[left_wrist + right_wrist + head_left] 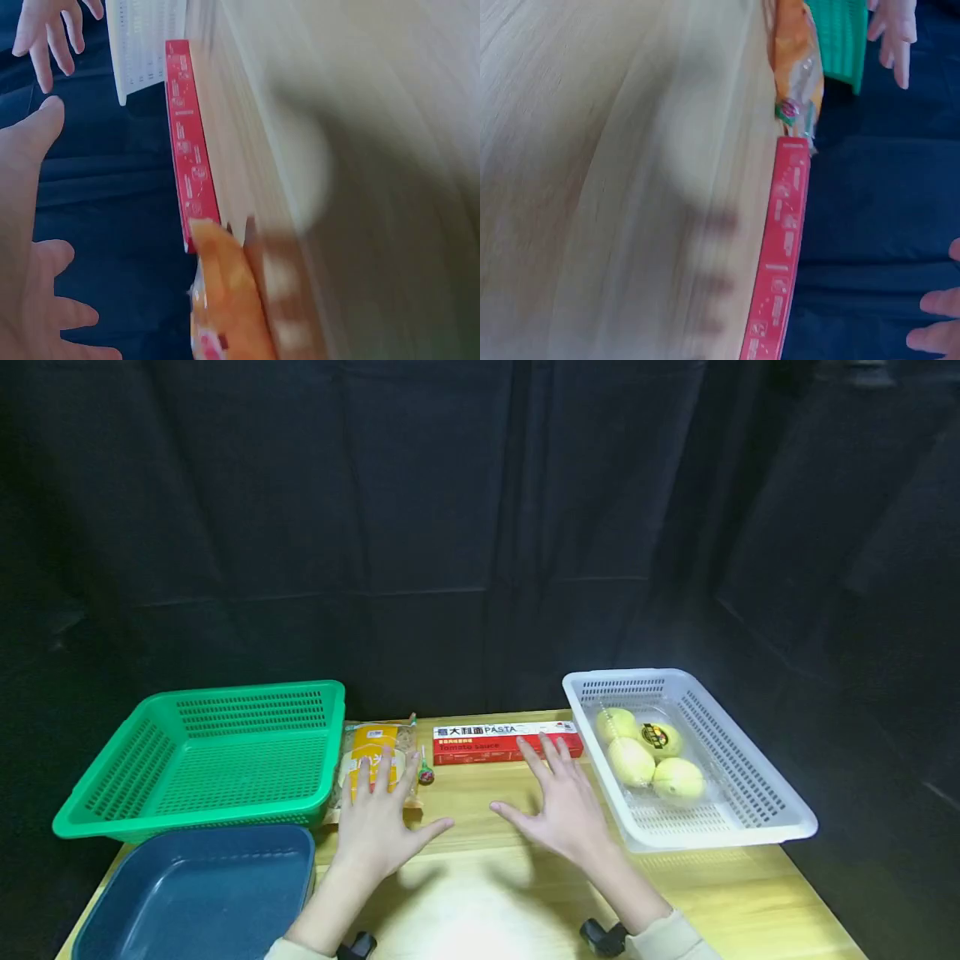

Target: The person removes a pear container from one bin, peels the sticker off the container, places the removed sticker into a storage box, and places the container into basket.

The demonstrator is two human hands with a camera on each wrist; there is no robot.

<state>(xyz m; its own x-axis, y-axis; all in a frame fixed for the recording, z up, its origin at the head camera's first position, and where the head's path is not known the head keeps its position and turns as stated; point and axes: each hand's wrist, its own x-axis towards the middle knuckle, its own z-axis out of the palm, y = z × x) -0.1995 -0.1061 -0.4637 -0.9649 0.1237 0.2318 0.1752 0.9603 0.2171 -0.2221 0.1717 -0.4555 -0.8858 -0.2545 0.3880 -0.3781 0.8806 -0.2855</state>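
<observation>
Both hands hover over the wooden table with fingers spread, holding nothing. My left hand [378, 827] overlaps a clear and orange food bag [375, 745] in the head view. Beside that bag lies a small lollipop [426, 773] with a dark wrapped head and green collar. My right hand [566, 814] is in front of a long red and white pasta box [480, 747], its fingertips overlapping the box's right part. The left wrist view shows the red side of the pasta box [190, 142] and the orange bag [229, 300] near the left hand.
A green basket [247, 814] stands at the left, with a dark blue bin [225, 893] in front of it. At the right, a white basket [757, 760] holds several pale yellow-green round fruits [632, 762] in clear wrap. Black cloth [450, 527] hangs behind the table [465, 860].
</observation>
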